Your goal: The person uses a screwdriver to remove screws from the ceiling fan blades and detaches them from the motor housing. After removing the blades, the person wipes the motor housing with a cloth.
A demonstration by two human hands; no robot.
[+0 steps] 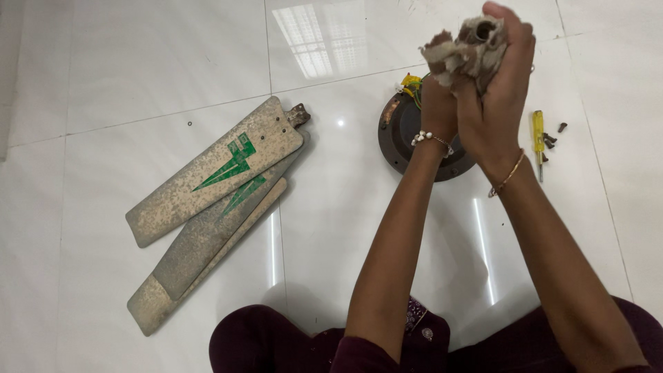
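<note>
Both my hands are raised together above the floor at the upper right. My left hand (438,103) and my right hand (498,83) grip a dirty brown rag (449,55) wrapped around a small metal part whose round opening (483,29) shows at the top. Below and behind my hands a dark round fan motor (400,131) lies on the floor, with yellow and green wires (411,84) on its top. My wrists partly hide it.
Three dusty beige fan blades (214,179) with green markings lie stacked at the left on the white tiled floor (138,69). A yellow-handled screwdriver (539,138) and several dark screws (551,138) lie right of the motor. My legs in maroon cloth (276,342) fill the bottom edge.
</note>
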